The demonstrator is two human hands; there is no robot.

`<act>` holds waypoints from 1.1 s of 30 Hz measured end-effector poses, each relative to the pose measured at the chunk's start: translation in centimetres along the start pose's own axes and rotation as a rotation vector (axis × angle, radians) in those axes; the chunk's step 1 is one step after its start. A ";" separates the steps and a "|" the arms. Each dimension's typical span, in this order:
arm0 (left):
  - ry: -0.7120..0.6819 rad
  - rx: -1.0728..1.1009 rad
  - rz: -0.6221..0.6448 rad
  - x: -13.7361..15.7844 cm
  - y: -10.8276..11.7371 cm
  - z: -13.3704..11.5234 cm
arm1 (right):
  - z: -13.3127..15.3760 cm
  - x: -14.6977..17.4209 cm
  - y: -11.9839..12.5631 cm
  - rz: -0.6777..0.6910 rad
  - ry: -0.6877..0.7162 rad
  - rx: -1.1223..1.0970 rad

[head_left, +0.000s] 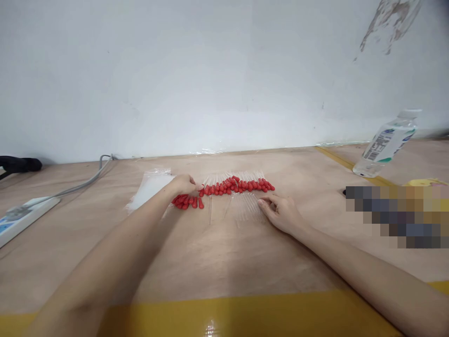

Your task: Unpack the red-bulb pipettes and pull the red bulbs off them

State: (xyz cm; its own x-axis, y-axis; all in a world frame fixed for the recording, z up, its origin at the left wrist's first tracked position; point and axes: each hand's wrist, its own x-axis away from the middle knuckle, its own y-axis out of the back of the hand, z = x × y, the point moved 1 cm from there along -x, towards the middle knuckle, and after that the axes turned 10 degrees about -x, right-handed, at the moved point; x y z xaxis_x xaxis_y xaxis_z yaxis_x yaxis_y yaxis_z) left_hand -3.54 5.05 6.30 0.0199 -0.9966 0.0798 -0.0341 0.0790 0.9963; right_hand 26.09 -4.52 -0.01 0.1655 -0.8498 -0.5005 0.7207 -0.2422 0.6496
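Observation:
A row of droppers with red rubber bulbs [242, 185] lies across the table, their thin clear stems pointing to the wall. My left hand [186, 184] is closed in a pinch at the left end of this row, on a red bulb. Below it is a smaller pile of loose red bulbs [184, 201]. Several clear thin tubes [247, 208] lie side by side in front of the row, with one single tube [210, 210] apart to their left. My right hand [280, 211] rests at their right edge, fingertips together; what is between them is too small to make out.
A clear plastic bag [150, 189] lies behind my left forearm. At far left is a white power strip [31, 217] with a grey cable [82, 180]. A labelled plastic bottle [387, 145] stands at the right, near a blurred-out patch. Yellow tape [196, 316] runs along the front.

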 end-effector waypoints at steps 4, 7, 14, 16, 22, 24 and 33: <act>0.037 0.045 -0.005 0.0 -0.4 -0.6 | -0.2 0.0 -0.1 -0.034 0.025 -0.026; 0.088 0.052 -0.059 0.8 0.3 -0.3 | -0.5 0.0 -0.2 -0.060 0.047 -0.035; -0.176 -0.005 -0.631 7.4 -0.2 -0.4 | 0.0 0.1 -0.2 -0.149 0.289 -0.117; -0.363 0.022 -0.706 9.3 -1.6 -1.1 | 0.6 0.2 -0.1 -0.135 0.368 -0.112; -0.680 0.136 -0.815 11.5 -5.7 -3.6 | 2.2 0.5 -0.4 0.063 0.606 0.026; -0.725 0.157 -0.811 11.5 -6.3 -3.9 | 2.3 0.4 -0.7 0.092 0.636 0.056; -0.811 0.273 -0.722 12.0 -6.3 -4.7 | 2.9 0.6 -2.1 0.054 0.674 0.008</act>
State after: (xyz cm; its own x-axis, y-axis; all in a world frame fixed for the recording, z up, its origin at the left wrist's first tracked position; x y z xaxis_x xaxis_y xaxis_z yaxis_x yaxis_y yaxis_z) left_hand 1.58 -7.30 1.10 -0.5305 -0.5344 -0.6580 -0.4979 -0.4319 0.7521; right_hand 22.70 -5.82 -0.04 0.5871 -0.3833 -0.7130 0.6950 -0.2130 0.6868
